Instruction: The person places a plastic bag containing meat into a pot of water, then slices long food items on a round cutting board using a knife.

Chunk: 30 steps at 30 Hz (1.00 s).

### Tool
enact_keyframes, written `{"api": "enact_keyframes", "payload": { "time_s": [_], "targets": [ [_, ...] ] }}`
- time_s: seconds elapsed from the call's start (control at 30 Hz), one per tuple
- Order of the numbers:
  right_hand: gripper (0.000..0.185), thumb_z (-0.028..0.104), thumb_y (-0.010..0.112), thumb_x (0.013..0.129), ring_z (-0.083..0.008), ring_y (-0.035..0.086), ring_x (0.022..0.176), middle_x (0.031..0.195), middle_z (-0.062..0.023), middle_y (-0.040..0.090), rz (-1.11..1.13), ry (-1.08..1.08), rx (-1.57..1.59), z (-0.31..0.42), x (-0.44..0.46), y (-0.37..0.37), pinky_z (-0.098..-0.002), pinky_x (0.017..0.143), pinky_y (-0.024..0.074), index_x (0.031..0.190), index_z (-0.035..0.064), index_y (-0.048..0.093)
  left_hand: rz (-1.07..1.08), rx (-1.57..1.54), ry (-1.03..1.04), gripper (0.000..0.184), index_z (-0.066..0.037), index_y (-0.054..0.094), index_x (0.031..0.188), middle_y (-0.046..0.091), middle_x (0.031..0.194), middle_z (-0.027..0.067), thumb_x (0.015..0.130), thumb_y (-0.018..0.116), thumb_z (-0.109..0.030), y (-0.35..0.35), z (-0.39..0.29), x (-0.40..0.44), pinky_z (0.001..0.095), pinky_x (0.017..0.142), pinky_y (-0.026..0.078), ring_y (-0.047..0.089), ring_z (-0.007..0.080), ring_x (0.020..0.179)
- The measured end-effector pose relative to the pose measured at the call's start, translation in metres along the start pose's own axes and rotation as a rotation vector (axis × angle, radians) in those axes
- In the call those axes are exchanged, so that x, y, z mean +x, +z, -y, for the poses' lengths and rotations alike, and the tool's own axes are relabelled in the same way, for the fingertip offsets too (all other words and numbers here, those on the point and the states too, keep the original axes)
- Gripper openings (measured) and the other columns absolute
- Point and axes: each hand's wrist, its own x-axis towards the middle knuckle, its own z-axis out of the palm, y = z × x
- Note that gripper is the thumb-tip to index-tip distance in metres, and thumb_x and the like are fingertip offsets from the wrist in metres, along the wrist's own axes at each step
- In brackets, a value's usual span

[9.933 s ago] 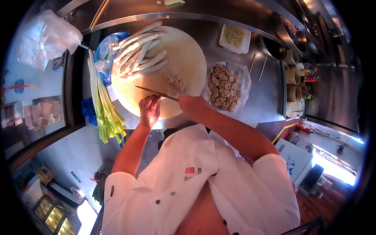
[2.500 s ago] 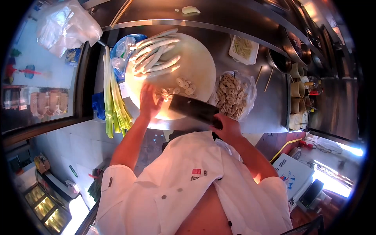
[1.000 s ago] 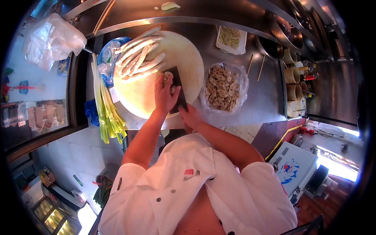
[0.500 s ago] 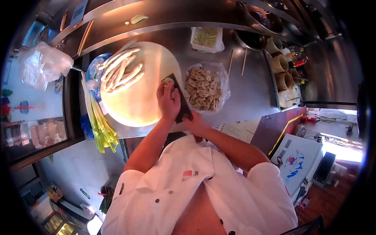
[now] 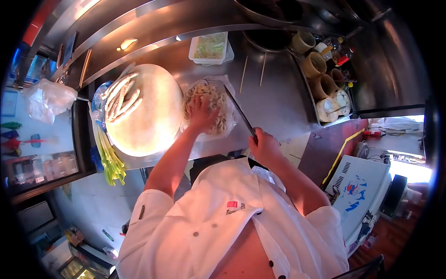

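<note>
My left hand [image 5: 203,114] lies with fingers spread on a heap of sliced pale pieces [image 5: 217,98] in a clear plastic bag [image 5: 231,122]. My right hand [image 5: 265,145] grips the handle of a cleaver [image 5: 239,109], whose dark blade appears nearly edge-on along the bag's right side. Left of the bag is a round cutting board [image 5: 155,107], brightly lit. Several long pale sticks [image 5: 121,100] lie on its upper left part; the board's middle is bare.
Green onions [image 5: 110,158] lie left of the board. A white container [image 5: 207,60] of pale green shreds stands behind the bag. Two thin sticks [image 5: 263,69] lie to the right, near a dark bowl [image 5: 267,39]. Tan cups [image 5: 314,65] fill a tray at the right; a shelf edge [image 5: 158,43] runs along the back.
My left hand has moved right from the board onto the sliced pieces in the bag. The cleaver has gone from the board's right edge to the bag's right side. The view has shifted.
</note>
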Motion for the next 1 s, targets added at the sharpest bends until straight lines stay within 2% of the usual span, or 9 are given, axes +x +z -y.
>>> {"api": "enact_keyframes", "payload": {
  "time_s": [0.1, 0.13, 0.27, 0.37, 0.47, 0.67, 0.77, 0.9, 1.0],
  "targets": [
    [0.031, 0.025, 0.068, 0.095, -0.038, 0.072, 0.085, 0.095, -0.017, 0.072, -0.089, -0.162, -0.141, -0.002, 0.005, -0.023, -0.0494, 0.074, 0.0585, 0.117, 0.0032, 0.062, -0.137, -0.16, 0.171, 0.071, -0.016, 0.046, 0.155, 0.027, 0.17, 0.0222, 0.094, 0.072, -0.038, -0.026, 0.029, -0.021, 0.0627, 0.125, 0.014, 0.018, 0.0437, 0.159],
    [0.033, 0.026, 0.07, 0.094, -0.0358, 0.072, 0.086, 0.099, -0.0155, 0.072, -0.092, -0.209, -0.232, -0.001, 0.007, -0.028, -0.0485, 0.073, 0.0589, 0.118, 0.0046, 0.063, -0.241, -0.145, 0.203, 0.067, -0.01, 0.049, 0.151, 0.037, 0.162, 0.0263, 0.09, 0.074, -0.025, -0.039, 0.025, -0.031, 0.0632, 0.123, 0.021, 0.028, 0.0477, 0.154],
    [0.045, 0.03, 0.072, 0.093, -0.034, 0.072, 0.09, 0.101, -0.0118, 0.069, -0.052, -0.321, -0.288, -0.001, 0.014, -0.038, -0.0465, 0.076, 0.059, 0.13, 0.0074, 0.061, -0.489, 0.029, 0.285, 0.065, -0.003, 0.051, 0.143, 0.049, 0.147, 0.0257, 0.082, 0.069, -0.011, -0.08, -0.03, -0.072, 0.0656, 0.118, 0.028, 0.04, 0.0513, 0.14],
    [0.051, 0.031, 0.073, 0.093, -0.031, 0.072, 0.096, 0.105, -0.0093, 0.069, 0.042, -0.364, -0.37, 0.004, 0.022, -0.029, -0.0448, 0.077, 0.0593, 0.135, 0.0088, 0.058, -0.23, 0.288, 0.351, 0.082, -0.015, 0.045, 0.156, 0.032, 0.163, 0.023, 0.081, 0.076, -0.026, -0.079, -0.08, -0.086, 0.0633, 0.125, 0.02, 0.023, 0.0496, 0.154],
    [0.053, 0.031, 0.074, 0.092, -0.0294, 0.071, 0.1, 0.108, -0.0086, 0.069, 0.09, -0.393, -0.411, 0.01, 0.02, -0.028, -0.045, 0.079, 0.0592, 0.137, 0.0094, 0.056, -0.085, 0.282, 0.43, 0.09, -0.025, 0.042, 0.16, 0.021, 0.17, 0.021, 0.079, 0.079, -0.033, -0.059, -0.103, -0.08, 0.0625, 0.127, 0.013, 0.013, 0.0474, 0.158],
    [0.046, 0.026, 0.072, 0.093, -0.0322, 0.073, 0.099, 0.107, -0.0125, 0.07, 0.175, -0.304, -0.413, 0.001, -0.001, -0.052, -0.047, 0.081, 0.0587, 0.13, 0.0084, 0.052, -0.017, 0.273, 0.247, 0.093, -0.032, 0.042, 0.16, 0.018, 0.172, 0.0207, 0.076, 0.081, -0.043, -0.052, -0.06, -0.057, 0.0617, 0.128, 0.007, 0.007, 0.0452, 0.16],
    [0.055, 0.028, 0.076, 0.09, -0.032, 0.069, 0.109, 0.119, -0.0117, 0.07, 0.256, -0.188, -0.414, -0.009, -0.014, -0.063, -0.0458, 0.087, 0.0569, 0.136, 0.0085, 0.055, 0.083, 0.386, 0.137, 0.094, -0.033, 0.042, 0.16, 0.018, 0.172, 0.0199, 0.075, 0.082, -0.047, -0.053, -0.016, -0.049, 0.0608, 0.128, 0.006, 0.006, 0.0453, 0.16],
    [0.059, 0.026, 0.08, 0.086, -0.0341, 0.07, 0.106, 0.116, -0.0125, 0.071, 0.101, -0.174, -0.319, -0.025, -0.036, -0.07, -0.047, 0.086, 0.0562, 0.136, 0.0082, 0.055, -0.062, 0.239, 0.086, 0.073, -0.029, 0.064, 0.142, 0.026, 0.169, 0.0183, 0.074, 0.085, -0.044, -0.054, 0.001, -0.043, 0.0615, 0.126, 0.015, 0.013, 0.0452, 0.159],
    [0.059, 0.027, 0.08, 0.086, -0.0364, 0.071, 0.1, 0.112, -0.0138, 0.072, 0.039, -0.12, -0.267, -0.024, -0.041, -0.071, -0.0483, 0.085, 0.0568, 0.136, 0.0079, 0.056, -0.039, 0.194, 0.128, 0.059, -0.028, 0.07, 0.133, 0.032, 0.166, 0.0179, 0.076, 0.083, -0.036, -0.03, 0.05, -0.014, 0.0609, 0.124, 0.021, 0.018, 0.0439, 0.158]
  ]
}}
